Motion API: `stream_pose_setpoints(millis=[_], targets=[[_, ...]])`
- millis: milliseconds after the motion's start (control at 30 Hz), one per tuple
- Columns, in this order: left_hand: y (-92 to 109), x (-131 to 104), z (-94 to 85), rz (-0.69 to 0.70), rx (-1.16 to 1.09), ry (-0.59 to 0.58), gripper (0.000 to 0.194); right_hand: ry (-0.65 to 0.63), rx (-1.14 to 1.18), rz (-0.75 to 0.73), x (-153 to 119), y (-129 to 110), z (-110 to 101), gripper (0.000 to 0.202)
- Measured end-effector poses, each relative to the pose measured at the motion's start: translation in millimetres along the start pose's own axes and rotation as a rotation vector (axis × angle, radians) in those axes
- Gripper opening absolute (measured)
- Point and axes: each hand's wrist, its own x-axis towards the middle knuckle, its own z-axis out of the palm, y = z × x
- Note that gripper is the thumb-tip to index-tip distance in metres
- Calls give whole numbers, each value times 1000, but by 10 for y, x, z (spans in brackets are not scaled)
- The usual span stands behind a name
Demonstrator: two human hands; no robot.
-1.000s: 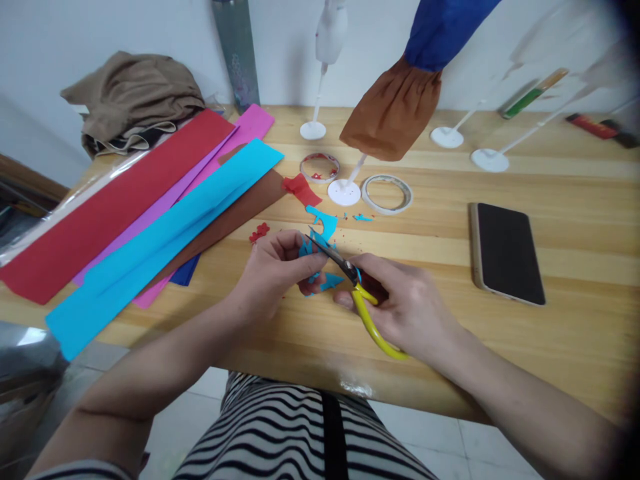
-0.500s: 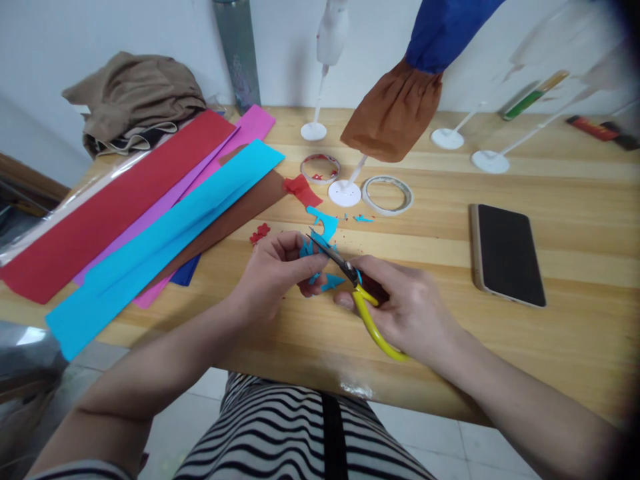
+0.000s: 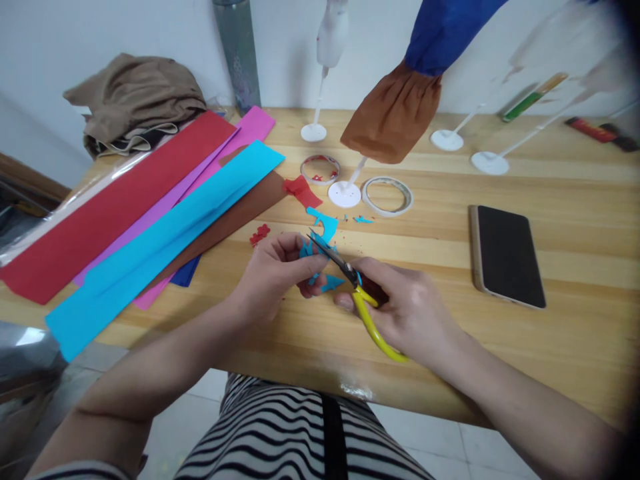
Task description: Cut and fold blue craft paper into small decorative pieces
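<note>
My left hand (image 3: 273, 272) pinches a small folded piece of blue paper (image 3: 306, 249) just above the wooden table (image 3: 450, 333). My right hand (image 3: 407, 310) grips yellow-handled scissors (image 3: 367, 313), whose dark blades point up-left and lie against the blue piece. A small blue triangular offcut (image 3: 331, 283) sits under the blades, between the two hands. More blue scraps (image 3: 323, 221) and a red cut-out (image 3: 259, 233) lie just beyond my hands.
Long red (image 3: 115, 200), pink and blue (image 3: 165, 233) paper sheets lie at the left. Two tape rings (image 3: 387, 194), white round stands (image 3: 344, 193) and a red scrap (image 3: 301, 189) sit behind. A dark phone (image 3: 507, 255) lies at the right. A brown-and-blue cloth (image 3: 395, 117) hangs above.
Almost nothing has moved; both hands stay in place, with the scissors shifting only slightly against the blue paper.
</note>
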Motion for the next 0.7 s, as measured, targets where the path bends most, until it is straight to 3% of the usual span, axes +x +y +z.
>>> stream_pose_setpoints(millis=[700], targets=[[27, 8, 21, -14, -21, -17, 36, 9, 51, 17, -1, -25, 13, 44]])
